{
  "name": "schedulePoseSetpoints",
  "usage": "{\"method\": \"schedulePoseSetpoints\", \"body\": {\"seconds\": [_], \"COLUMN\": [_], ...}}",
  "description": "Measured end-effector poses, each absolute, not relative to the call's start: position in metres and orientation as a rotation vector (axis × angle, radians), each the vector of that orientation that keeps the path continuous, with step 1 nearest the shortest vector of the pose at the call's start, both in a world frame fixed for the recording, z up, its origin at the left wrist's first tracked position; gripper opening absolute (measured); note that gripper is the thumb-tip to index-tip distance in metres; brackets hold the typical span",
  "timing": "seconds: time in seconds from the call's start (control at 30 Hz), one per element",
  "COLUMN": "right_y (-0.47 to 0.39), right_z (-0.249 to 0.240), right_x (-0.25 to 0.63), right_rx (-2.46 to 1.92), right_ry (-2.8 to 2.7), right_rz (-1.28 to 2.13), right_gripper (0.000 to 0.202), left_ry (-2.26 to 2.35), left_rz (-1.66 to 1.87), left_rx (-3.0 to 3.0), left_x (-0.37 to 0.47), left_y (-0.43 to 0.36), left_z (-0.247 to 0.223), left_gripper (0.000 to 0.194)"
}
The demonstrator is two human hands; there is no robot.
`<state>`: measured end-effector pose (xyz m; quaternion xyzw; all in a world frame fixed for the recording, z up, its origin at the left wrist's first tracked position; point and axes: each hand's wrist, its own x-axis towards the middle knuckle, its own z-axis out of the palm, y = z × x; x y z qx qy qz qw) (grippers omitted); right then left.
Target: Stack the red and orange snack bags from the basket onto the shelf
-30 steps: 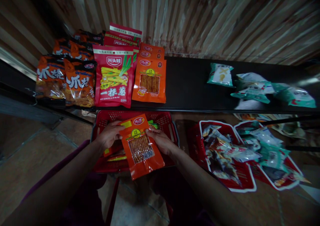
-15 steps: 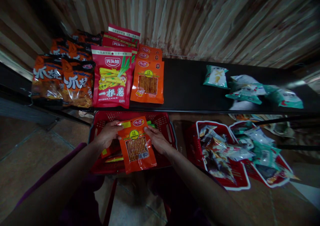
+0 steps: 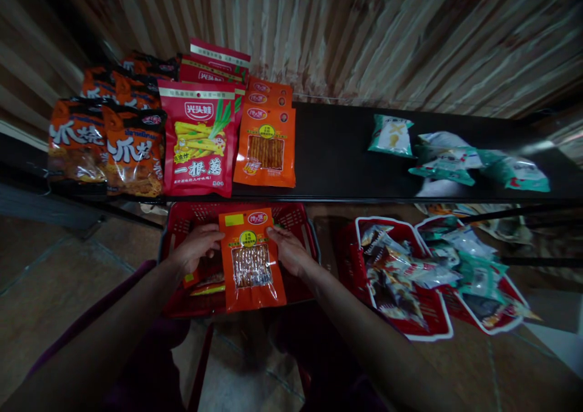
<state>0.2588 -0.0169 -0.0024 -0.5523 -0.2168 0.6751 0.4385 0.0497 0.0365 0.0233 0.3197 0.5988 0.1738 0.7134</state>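
Both my hands hold one orange snack packet [image 3: 251,290] upright over a red basket, its printed front and clear window facing me. My right hand [image 3: 291,251] pinches the upper right edge, thumb on the front. At the upper left edge, my left hand [image 3: 198,248] grips with curled fingers, partly hidden. Under the packet, the red basket [image 3: 298,217] holds more packets, mostly covered by my hands. Matching orange packets [image 3: 264,147] stand in a row on the black shelf just above.
Left on the black shelf [image 3: 332,151] stand red snack bags [image 3: 198,138] and orange-black snack bags [image 3: 134,151]. Green-white bags [image 3: 392,135] lie at its right. Below, two white-rimmed red baskets [image 3: 449,321] hold more bags. A striped curtain [image 3: 319,35] hangs behind.
The orange packet has turned from a tilt to nearly upright and shifted slightly right. Glare now covers its window. The view has shifted a little.
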Motion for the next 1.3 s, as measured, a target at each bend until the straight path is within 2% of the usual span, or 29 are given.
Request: {"method": "schedulePoseSetpoints", "body": {"seconds": [0.13, 0.47, 0.6, 0.8, 1.3], "right_y": [-0.016, -0.012, -0.012, -0.013, -0.018], "right_z": [0.003, 0.003, 0.002, 0.004, 0.003], "right_x": [0.259, 0.259, 0.259, 0.261, 0.262], "right_rx": [-1.319, -1.349, -1.31, -1.425, -1.423], "right_ry": [-0.412, -0.302, -0.246, -0.248, -0.356], "right_rz": [1.727, 1.731, 1.798, 1.858, 1.915], "right_gripper": [0.033, 0.028, 0.027, 0.013, 0.017], "left_ry": [1.322, 1.223, 1.281, 1.359, 1.39], "left_rz": [0.34, 0.226, 0.253, 0.325, 0.425], "left_rx": [0.723, 0.74, 0.728, 0.69, 0.618], "left_x": [0.049, 0.05, 0.052, 0.051, 0.047], "left_y": [0.033, 0.026, 0.026, 0.028, 0.03], "left_z": [0.019, 0.021, 0.022, 0.022, 0.01], "left_gripper": [0.013, 0.028, 0.021, 0.014, 0.019]}}
